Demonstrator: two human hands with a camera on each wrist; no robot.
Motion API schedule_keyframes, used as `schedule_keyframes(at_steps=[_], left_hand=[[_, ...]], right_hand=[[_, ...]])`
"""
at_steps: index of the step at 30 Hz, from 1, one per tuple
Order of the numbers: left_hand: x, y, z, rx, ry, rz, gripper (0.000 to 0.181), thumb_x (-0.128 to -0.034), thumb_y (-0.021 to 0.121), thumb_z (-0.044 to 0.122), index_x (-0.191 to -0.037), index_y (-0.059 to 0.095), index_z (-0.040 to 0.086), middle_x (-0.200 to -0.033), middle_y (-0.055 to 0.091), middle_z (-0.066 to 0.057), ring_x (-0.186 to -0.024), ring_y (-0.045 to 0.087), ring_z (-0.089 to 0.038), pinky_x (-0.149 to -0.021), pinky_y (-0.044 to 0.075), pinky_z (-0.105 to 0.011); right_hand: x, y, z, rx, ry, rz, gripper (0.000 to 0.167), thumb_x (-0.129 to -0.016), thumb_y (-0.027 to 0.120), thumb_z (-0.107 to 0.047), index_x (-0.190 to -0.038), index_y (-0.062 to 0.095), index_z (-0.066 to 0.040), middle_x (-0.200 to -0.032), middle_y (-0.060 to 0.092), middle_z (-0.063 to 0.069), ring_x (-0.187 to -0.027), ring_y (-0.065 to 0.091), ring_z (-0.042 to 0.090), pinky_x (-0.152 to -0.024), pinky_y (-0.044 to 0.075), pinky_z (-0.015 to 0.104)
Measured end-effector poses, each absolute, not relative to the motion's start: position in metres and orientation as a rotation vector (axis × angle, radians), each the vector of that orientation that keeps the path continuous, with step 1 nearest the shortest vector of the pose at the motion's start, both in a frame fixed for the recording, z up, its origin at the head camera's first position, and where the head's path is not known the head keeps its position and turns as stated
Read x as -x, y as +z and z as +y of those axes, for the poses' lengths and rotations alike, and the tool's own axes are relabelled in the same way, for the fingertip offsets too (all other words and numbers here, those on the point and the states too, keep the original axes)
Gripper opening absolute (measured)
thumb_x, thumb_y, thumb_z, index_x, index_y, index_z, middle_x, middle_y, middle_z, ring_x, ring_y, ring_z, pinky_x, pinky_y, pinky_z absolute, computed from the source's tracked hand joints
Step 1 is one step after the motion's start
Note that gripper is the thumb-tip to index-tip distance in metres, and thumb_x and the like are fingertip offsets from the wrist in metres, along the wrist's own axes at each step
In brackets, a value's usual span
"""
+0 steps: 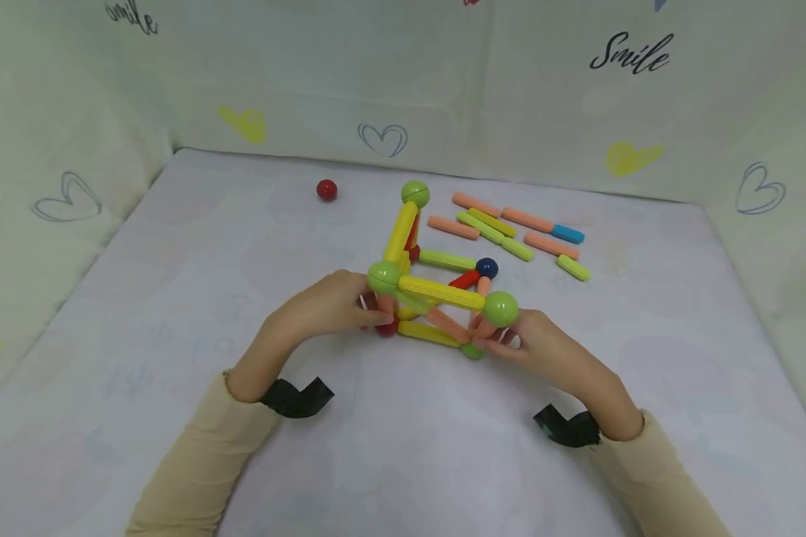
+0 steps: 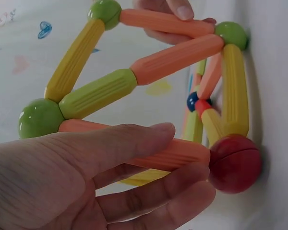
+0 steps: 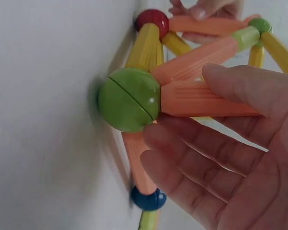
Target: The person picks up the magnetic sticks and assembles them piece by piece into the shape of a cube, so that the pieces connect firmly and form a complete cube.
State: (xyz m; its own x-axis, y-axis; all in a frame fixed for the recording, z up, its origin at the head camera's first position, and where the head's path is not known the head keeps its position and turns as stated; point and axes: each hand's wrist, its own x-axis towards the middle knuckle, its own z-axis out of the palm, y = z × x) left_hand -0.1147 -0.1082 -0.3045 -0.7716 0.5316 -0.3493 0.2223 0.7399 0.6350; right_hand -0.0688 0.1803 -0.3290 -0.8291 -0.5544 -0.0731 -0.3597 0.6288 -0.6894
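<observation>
A frame of magnetic rods and balls stands on the table, with a yellow rod [image 1: 441, 292] along its top front edge between two green balls. My left hand [image 1: 325, 304] pinches the upright salmon rod [image 2: 185, 154] at the front left, its fingertips close to the red ball [image 2: 235, 164] at the base. With thumb and fingers, my right hand [image 1: 547, 347] holds the upright salmon rod [image 3: 201, 98] at the front right, above the lower green ball [image 3: 129, 99]. A diagonal of a salmon rod [image 2: 177, 58] joined to a light green rod [image 2: 98, 93] crosses the front face.
Behind the frame to the right lie several loose rods, among them a blue rod [image 1: 568, 234], a salmon rod [image 1: 551, 245] and a light green rod [image 1: 573, 268]. A single red ball [image 1: 327, 190] sits at the back left. A patterned cloth [image 1: 309, 67] hangs behind the table.
</observation>
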Motion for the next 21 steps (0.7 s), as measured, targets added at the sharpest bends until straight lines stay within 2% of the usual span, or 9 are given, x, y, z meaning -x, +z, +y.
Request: schedule_keyframes(at_steps=[3, 7, 12, 17, 21], left_hand=[[0.118, -0.305, -0.112, -0.555, 0.792, 2.446, 0.012, -0.0851, 0.067, 0.023, -0.088, 0.068, 0.011, -0.080, 0.064, -0.003, -0.068, 0.054, -0.016, -0.060, 0.045, -0.025], [0.123, -0.308, -0.115, -0.542, 0.816, 2.488, 0.017, -0.0861, 0.066, 0.024, -0.092, 0.065, 0.009, -0.082, 0.064, -0.005, -0.070, 0.055, -0.017, -0.061, 0.046, -0.025], [0.127, -0.314, -0.116, -0.491, 0.894, 2.546, 0.022, -0.0872, 0.065, 0.026, -0.100, 0.062, 0.009, -0.083, 0.065, -0.006, -0.071, 0.055, -0.019, -0.062, 0.045, -0.027], [0.130, -0.322, -0.114, -0.449, 0.958, 2.603, 0.029, -0.0873, 0.065, 0.027, -0.109, 0.060, 0.009, -0.084, 0.067, -0.007, -0.073, 0.057, -0.018, -0.064, 0.045, -0.027], [0.130, -0.318, -0.113, -0.418, 0.923, 2.628, 0.032, -0.0882, 0.064, 0.030, -0.113, 0.059, 0.011, -0.090, 0.067, -0.006, -0.080, 0.060, -0.019, -0.069, 0.048, -0.030]], right_hand=[[0.064, -0.327, 0.173, 0.760, -0.981, 2.551, 0.003, -0.089, 0.064, -0.019, -0.090, 0.065, -0.016, -0.098, 0.064, -0.006, -0.083, 0.056, 0.006, -0.074, 0.051, 0.022], [0.056, -0.326, 0.162, 0.789, -0.924, 2.553, 0.006, -0.090, 0.062, -0.020, -0.091, 0.065, -0.016, -0.094, 0.064, -0.007, -0.083, 0.056, 0.006, -0.074, 0.051, 0.024], [0.046, -0.327, 0.149, 0.838, -0.841, 2.590, 0.009, -0.090, 0.061, -0.017, -0.099, 0.061, -0.015, -0.089, 0.062, -0.008, -0.082, 0.057, 0.006, -0.075, 0.052, 0.024], [0.040, -0.329, 0.141, 0.894, -0.817, 2.609, 0.013, -0.093, 0.057, -0.017, -0.105, 0.055, -0.014, -0.091, 0.062, -0.007, -0.082, 0.056, 0.004, -0.076, 0.052, 0.024], [0.041, -0.327, 0.142, 0.864, -0.840, 2.602, 0.017, -0.092, 0.058, -0.019, -0.109, 0.055, -0.017, -0.097, 0.061, -0.009, -0.088, 0.055, 0.003, -0.081, 0.052, 0.026]])
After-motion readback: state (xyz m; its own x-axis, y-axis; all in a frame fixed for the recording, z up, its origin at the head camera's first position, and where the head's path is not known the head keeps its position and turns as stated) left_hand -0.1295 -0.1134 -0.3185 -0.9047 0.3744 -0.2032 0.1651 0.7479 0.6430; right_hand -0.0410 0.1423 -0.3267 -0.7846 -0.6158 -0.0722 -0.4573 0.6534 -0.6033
